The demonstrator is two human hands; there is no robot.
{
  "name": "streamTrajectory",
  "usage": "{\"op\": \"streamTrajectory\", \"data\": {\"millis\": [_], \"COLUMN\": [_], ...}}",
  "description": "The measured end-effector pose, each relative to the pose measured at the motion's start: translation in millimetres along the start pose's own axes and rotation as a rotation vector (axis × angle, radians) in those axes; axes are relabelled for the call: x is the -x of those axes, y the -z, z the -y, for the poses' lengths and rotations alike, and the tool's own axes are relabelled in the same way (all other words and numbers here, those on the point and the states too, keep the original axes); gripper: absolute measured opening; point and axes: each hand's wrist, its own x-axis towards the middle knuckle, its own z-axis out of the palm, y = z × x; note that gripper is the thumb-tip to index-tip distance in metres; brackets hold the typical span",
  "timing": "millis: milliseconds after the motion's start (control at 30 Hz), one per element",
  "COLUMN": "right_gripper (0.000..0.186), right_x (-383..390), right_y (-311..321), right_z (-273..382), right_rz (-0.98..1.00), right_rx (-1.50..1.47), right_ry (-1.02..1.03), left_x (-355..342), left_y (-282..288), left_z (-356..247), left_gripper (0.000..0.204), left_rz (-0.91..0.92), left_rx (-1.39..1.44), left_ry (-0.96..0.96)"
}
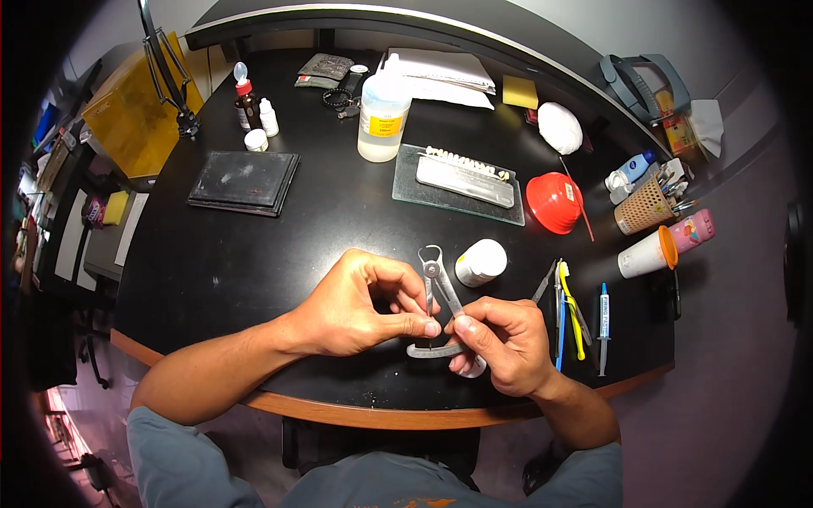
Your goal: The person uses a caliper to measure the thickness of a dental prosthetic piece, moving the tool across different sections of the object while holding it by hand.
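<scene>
A metal measuring caliper (432, 276) with a looped jaw at its top and a curved scale at its bottom is held between both hands over the dark desk. My left hand (364, 305) pinches its left leg low down with thumb and fingers. My right hand (504, 343) grips the right leg and the end of the curved scale, thumb on top. Just beyond the caliper stands a white jar (481, 262). To the right of my right hand lie a yellow brush (576, 313), other slim tools and a blue-labelled syringe (604, 326).
A large plastic bottle (383, 118), glass slab with a shade guide (457, 199), red bowl (552, 203), dark block (241, 182), small bottles (247, 107), papers (436, 72), pen holder (644, 203) and cups (648, 258) surround the hands. A lamp arm (174, 80) rises at back left.
</scene>
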Motion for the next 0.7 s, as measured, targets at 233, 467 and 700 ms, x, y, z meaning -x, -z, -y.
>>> {"op": "streamTrajectory", "data": {"millis": [233,467,700], "right_gripper": [0.023,0.023,0.022], "right_x": [1,3,3], "right_y": [-3,-7,-7], "right_z": [1,3,3], "right_rz": [0.069,0.118,0.195], "right_rx": [-0.116,-0.151,-0.149], "right_ry": [-0.042,-0.028,0.018], "left_x": [-1,-2,-3], "left_y": [-1,-4,-2], "left_z": [8,5,7], "left_gripper": [0.021,0.026,0.021], "left_rz": [0.028,0.06,0.116], "left_rx": [0.086,-0.024,-0.088], "left_ry": [-0.058,-0.181,-0.272]}}
